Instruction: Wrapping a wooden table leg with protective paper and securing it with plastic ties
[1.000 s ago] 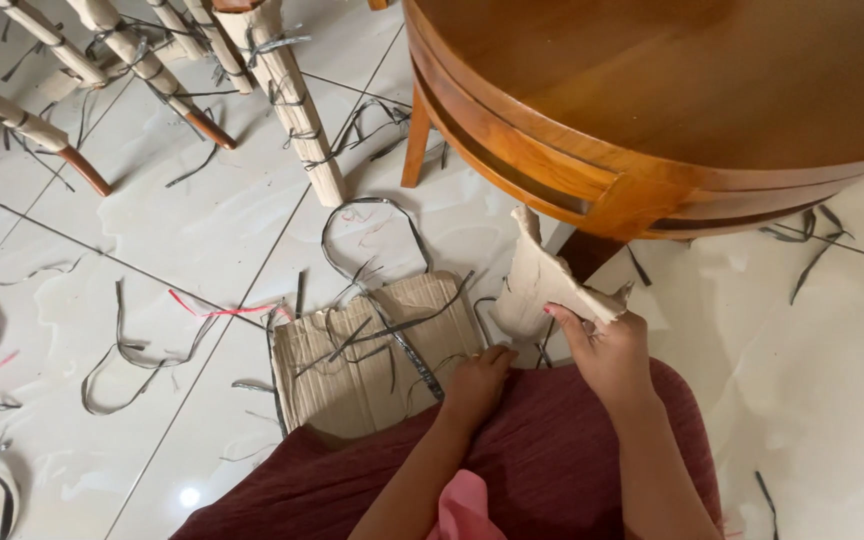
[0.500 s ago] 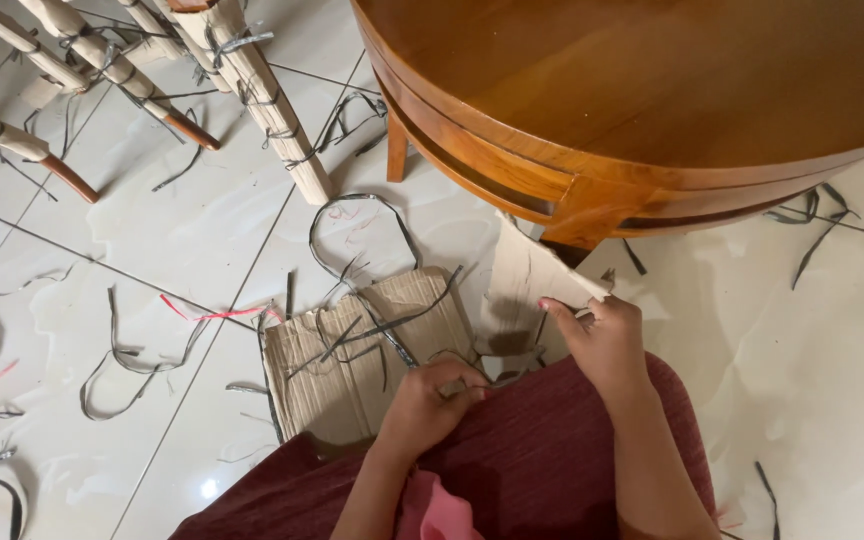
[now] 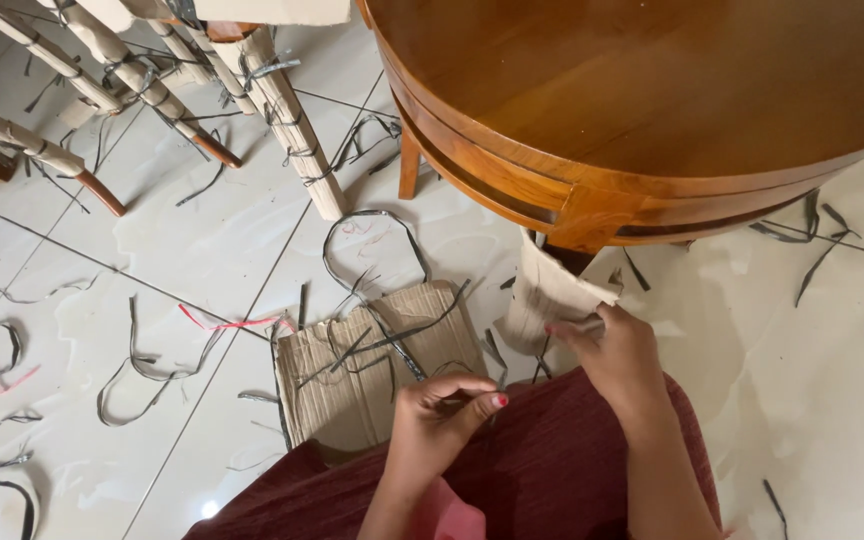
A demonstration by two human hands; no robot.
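Tabletop: glossy varnished wood. Floor: shiny smooth tile. Cardboard sheet: matt, corrugated. Skirt: ribbed maroon cloth.

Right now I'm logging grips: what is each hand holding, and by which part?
The right hand pinches the cardboard wrapping on the table leg at its loose lower edge. The left hand pinches a thin dark strap near its end.

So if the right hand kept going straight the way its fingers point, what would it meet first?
The right hand already pinches the cardboard wrap on the table leg; beyond it probably the leg, though depth is unclear.
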